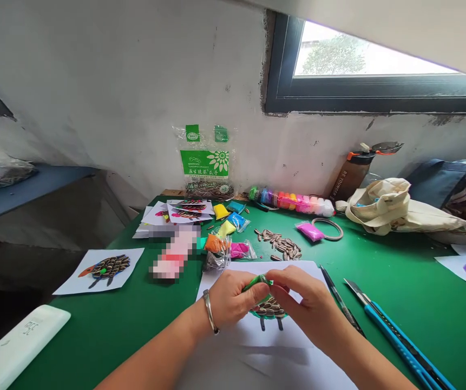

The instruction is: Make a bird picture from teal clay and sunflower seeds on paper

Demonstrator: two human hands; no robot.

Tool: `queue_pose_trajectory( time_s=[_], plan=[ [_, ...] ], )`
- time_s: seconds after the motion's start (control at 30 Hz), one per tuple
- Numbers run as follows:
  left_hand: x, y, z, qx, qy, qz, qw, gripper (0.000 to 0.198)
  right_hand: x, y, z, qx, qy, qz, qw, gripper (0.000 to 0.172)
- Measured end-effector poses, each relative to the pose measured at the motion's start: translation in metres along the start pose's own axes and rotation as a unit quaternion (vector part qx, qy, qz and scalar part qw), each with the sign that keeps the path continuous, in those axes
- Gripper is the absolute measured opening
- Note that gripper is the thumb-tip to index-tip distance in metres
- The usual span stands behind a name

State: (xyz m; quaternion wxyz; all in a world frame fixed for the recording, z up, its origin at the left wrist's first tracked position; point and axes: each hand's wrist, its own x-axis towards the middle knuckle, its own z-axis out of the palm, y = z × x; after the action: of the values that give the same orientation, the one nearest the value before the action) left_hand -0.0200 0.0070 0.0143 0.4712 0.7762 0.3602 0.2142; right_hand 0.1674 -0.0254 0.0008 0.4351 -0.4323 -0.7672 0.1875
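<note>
My left hand, a silver bracelet at its wrist, is closed around a small green packet, probably soft clay. Thumb and fingers of my right hand pinch the packet's end. Both hands are over a white sheet of paper. Just beneath them on the sheet is a figure of striped sunflower seeds with a green outline and two dark legs; my hands hide its upper part. A heap of loose sunflower seeds lies beyond the sheet.
Clay packets in several colours lie behind the sheet, left of the seeds. A blue utility knife and a black pen flank the sheet's right side. Finished seed pictures, a white device and a seed bag stand around.
</note>
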Motion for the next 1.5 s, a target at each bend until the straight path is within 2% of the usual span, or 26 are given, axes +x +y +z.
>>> queue_pose_trajectory(
  time_s=[0.17,0.27,0.37,0.5,0.6,0.73,0.87,1.0,1.13,1.3,1.5],
  plan=[
    [0.000,-0.002,-0.001,-0.058,-0.014,-0.029,0.998,0.055,-0.001,0.001,0.002,-0.003,0.009,-0.017,1.000,0.022],
    [0.001,-0.002,-0.001,-0.106,-0.025,-0.050,0.993,0.056,-0.001,-0.001,0.002,0.032,0.008,-0.010,0.999,0.024],
    [0.002,-0.003,0.000,-0.137,-0.031,-0.063,0.988,0.057,0.001,-0.005,0.001,0.109,-0.006,0.028,0.994,0.025],
    [0.002,-0.004,0.003,-0.163,-0.037,-0.069,0.983,0.059,0.004,-0.009,-0.005,0.210,-0.066,0.095,0.971,0.022],
    [0.003,-0.003,0.007,-0.175,-0.024,-0.070,0.982,0.058,0.005,-0.007,-0.009,0.246,-0.089,0.120,0.958,0.018],
    [0.005,-0.003,0.011,-0.162,-0.010,-0.079,0.984,0.056,0.006,-0.002,-0.010,0.209,-0.088,0.120,0.967,0.014],
    [0.005,-0.006,0.010,-0.158,-0.020,-0.085,0.984,0.054,0.007,-0.002,-0.010,0.163,-0.096,0.096,0.977,0.012],
    [0.006,-0.006,0.005,-0.167,-0.008,-0.088,0.982,0.054,0.008,-0.004,-0.009,0.148,-0.090,0.066,0.983,0.018],
    [0.007,-0.006,0.003,-0.159,0.008,-0.089,0.983,0.053,0.009,-0.003,-0.009,0.146,-0.101,0.055,0.983,0.022],
    [0.007,-0.008,0.004,-0.148,0.018,-0.081,0.986,0.052,0.010,0.000,-0.012,0.171,-0.102,0.055,0.978,0.020],
    [0.007,-0.006,0.004,-0.146,0.024,-0.071,0.986,0.051,0.011,-0.003,-0.017,0.157,-0.135,0.070,0.976,0.016]
  ],
)
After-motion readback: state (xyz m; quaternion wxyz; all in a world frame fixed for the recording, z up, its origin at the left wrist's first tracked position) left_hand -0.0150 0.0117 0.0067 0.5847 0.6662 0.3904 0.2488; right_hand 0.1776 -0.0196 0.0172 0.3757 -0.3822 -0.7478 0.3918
